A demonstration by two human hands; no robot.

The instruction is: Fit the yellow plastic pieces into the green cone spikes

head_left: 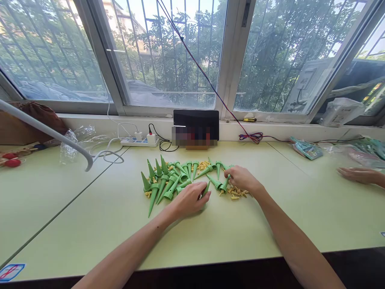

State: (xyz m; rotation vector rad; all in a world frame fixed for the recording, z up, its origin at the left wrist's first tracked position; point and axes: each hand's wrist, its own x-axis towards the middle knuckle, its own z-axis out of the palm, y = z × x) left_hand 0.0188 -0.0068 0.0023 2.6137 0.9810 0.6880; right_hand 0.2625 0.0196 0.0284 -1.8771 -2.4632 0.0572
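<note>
On the pale table (234, 233), L hand (192, 197) was curled round a green spike (206, 188), tip poking up past the fingers, while R hand (240, 178) had fingers bunched at another spike (224, 187), couldn't tell if gripped or just touched. Both forearms (129, 249) reached fwd from the near edge, angled inward. Tapered green spikes (173, 186) w/ ribbed caps lay jumbled, mostly L, some pointing up, w/ small tan pegs (237, 192) nr R hand.

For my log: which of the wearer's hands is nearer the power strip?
Left: the left hand is right of the power strip, toward the wearer; the right hand farther right.
</note>
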